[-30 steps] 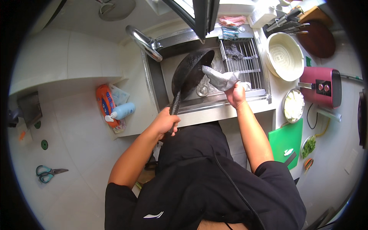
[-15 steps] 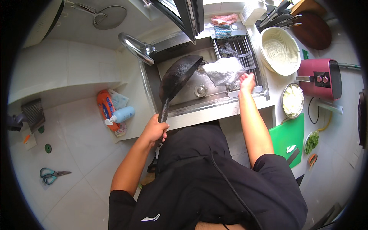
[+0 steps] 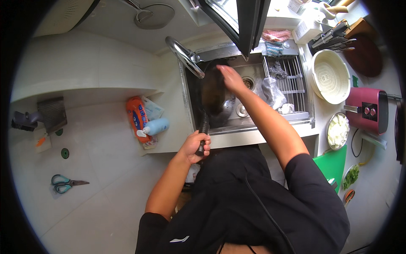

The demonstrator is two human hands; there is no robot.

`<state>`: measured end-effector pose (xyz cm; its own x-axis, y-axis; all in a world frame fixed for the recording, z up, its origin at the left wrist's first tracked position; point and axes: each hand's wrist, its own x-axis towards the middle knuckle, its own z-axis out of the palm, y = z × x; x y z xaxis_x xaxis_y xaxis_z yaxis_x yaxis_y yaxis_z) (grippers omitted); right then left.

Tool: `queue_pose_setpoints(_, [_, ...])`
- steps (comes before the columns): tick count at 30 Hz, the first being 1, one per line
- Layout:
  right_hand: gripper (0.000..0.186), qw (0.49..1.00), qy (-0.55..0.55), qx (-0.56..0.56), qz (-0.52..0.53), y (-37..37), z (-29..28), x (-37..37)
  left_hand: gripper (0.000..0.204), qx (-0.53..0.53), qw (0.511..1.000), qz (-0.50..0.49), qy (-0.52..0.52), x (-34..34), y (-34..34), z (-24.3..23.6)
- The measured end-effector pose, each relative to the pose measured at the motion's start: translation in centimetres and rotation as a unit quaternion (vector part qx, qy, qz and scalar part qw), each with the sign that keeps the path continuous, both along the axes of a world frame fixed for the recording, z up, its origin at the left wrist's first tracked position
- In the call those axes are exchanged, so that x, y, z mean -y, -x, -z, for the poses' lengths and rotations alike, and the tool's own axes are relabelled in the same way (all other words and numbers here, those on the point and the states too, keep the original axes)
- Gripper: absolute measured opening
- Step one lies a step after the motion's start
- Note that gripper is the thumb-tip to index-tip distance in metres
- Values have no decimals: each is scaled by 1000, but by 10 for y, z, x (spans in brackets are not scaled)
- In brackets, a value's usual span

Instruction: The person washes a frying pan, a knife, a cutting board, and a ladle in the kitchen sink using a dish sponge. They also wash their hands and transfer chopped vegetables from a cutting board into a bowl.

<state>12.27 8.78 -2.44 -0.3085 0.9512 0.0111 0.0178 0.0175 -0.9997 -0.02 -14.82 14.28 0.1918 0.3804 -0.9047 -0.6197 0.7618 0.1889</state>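
Observation:
My left hand (image 3: 196, 146) grips the handle (image 3: 204, 127) of a black wok (image 3: 213, 95), which is tipped inside the steel sink (image 3: 249, 126), below the curved tap (image 3: 182, 53). My right hand (image 3: 229, 78) reaches over with fingers stretched out at the wok's upper rim; whether it touches the rim I cannot tell. A crumpled silvery cloth (image 3: 272, 94) lies on the sink's drying rack (image 3: 296, 84), to the right of my right hand.
On the right stand a cream basket (image 3: 330, 76), knife block (image 3: 332, 40), pink appliance (image 3: 367, 111), bowl of white pieces (image 3: 338, 131) and green board (image 3: 327, 165). At left sit an orange pack (image 3: 136, 114) and blue pump bottle (image 3: 156, 126). An open window frame (image 3: 249, 29) juts over the sink.
My right hand let go of the silvery cloth, now on the rack, and moved left to the wok. The wok has shifted under the tap. The view has shifted too.

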Motion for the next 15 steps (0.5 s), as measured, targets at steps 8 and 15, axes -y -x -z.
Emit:
queue_pose_setpoints(8, [38,992,121,25,-23,78,-32,-18,4,242,959,-138,53,5,8,25])
queue_pose_setpoints(15, [38,734,583,-327,122,45,72,34,13,295,939,-168,58,-3,-5,41])
